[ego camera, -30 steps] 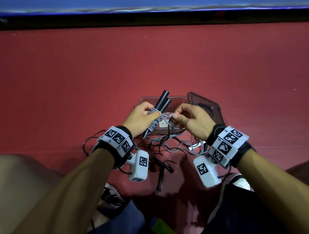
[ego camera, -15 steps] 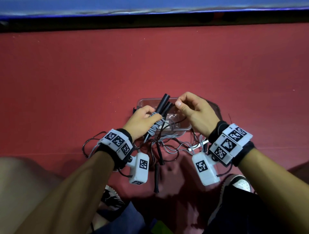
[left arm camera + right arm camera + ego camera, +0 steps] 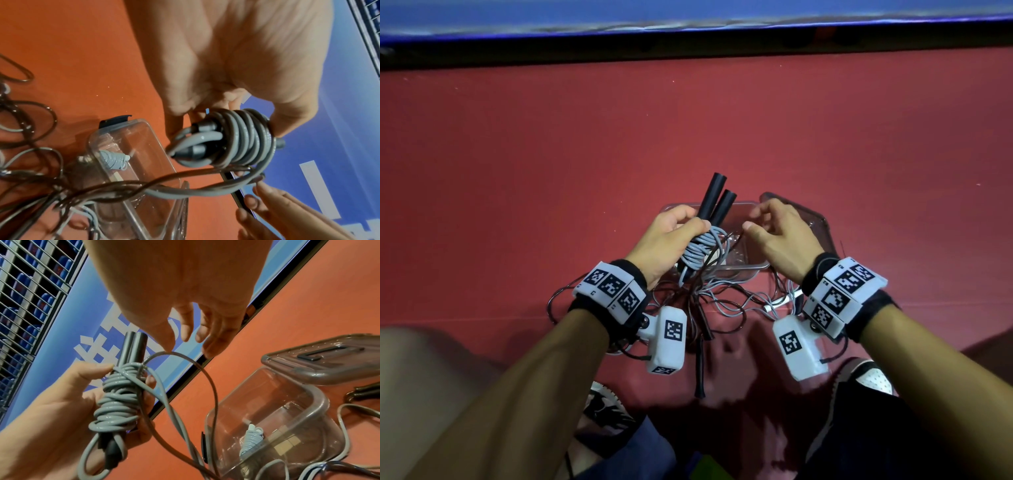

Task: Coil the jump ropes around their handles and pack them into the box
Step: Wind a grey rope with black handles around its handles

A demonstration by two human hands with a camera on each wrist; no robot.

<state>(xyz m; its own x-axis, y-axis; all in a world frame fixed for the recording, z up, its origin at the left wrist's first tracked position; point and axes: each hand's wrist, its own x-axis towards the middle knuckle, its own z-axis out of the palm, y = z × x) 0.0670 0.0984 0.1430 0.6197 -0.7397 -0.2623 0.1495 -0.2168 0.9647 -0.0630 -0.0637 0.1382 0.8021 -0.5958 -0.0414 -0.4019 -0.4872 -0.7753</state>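
My left hand (image 3: 671, 233) grips two black handles (image 3: 717, 198) held side by side, tips pointing away from me. Grey rope (image 3: 700, 250) is coiled in several turns around them (image 3: 242, 138). From the coil (image 3: 117, 394) a loose loop arches toward my right hand (image 3: 185, 305), whose thumb tip touches it. My right hand (image 3: 777, 229) hovers to the right of the handles with relaxed, spread fingers and holds nothing. Under both hands the clear plastic box (image 3: 750, 270) stands open. A wound pale grey rope bundle (image 3: 113, 160) lies inside the box (image 3: 287, 402).
The box lid (image 3: 822, 222) lies behind and to the right of the box. A tangle of loose grey and brown ropes (image 3: 722, 298) spreads on the red floor (image 3: 517, 171) between box and my shoes. Another black handle (image 3: 700, 370) lies there. A blue barrier (image 3: 688, 17) runs along the far edge.
My right hand carried the rope up around the handles, then let it go and opened beside them. My left hand lifted the handles slightly.
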